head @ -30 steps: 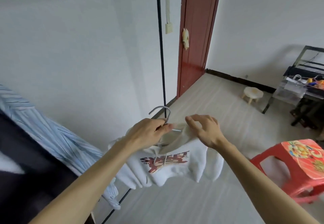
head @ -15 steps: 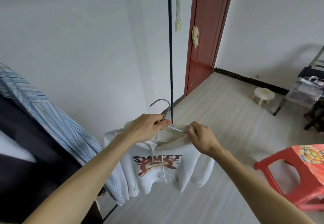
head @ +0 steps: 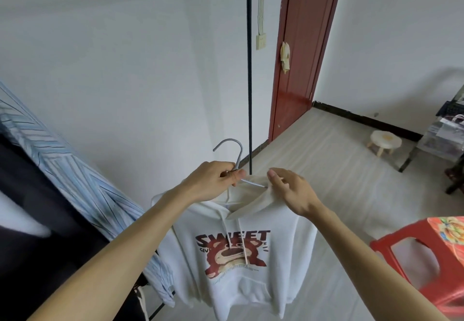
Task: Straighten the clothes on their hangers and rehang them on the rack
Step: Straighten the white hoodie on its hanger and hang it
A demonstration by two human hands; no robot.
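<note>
At centre frame, we see a white hoodie point(head: 241, 258) with a red-brown bear and the word SWEET on its chest, hanging free on a grey wire hanger point(head: 232, 150) that is held up in the air, off the rack. The left hand point(head: 213, 182) grips the hanger's neck just under the hook, thumb pressed across the wire. The right hand point(head: 292, 191) sits just beside it to the right, fingers loose and partly straightened, their tips resting on the rim of the hood where the hanger's arm slips under the cloth; we see no firm pinch there. Directly behind the hands, the rack's black upright pole point(head: 249, 69) runs to the top of the frame. Along the left edge a blue-and-white striped shirt point(head: 67, 177) slants downward over a dark garment point(head: 37, 232), its lower edge close to the hoodie's sleeve. We note a dark red door point(head: 301, 57) at upper centre-right, a small pale stool point(head: 384, 141) on the floor at right, and a red plastic stool point(head: 414, 258) at lower right.
</note>
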